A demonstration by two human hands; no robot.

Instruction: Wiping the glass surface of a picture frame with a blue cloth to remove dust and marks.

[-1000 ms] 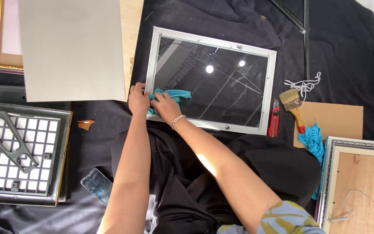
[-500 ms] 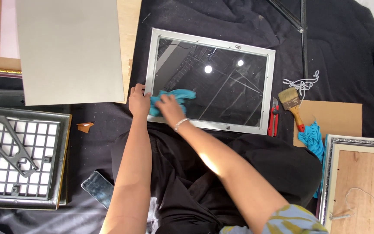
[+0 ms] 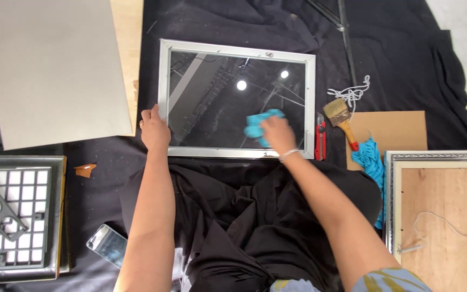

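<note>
Glossy glass (image 3: pixel 217 103), brushed metal frame (image 3: pixel 163 81), soft turquoise cloth (image 3: pixel 258 121).

Grid frame (image 3: pixel 12 216) & wood-backed frame (image 3: pixel 439 216) edge-cropped.
</note>
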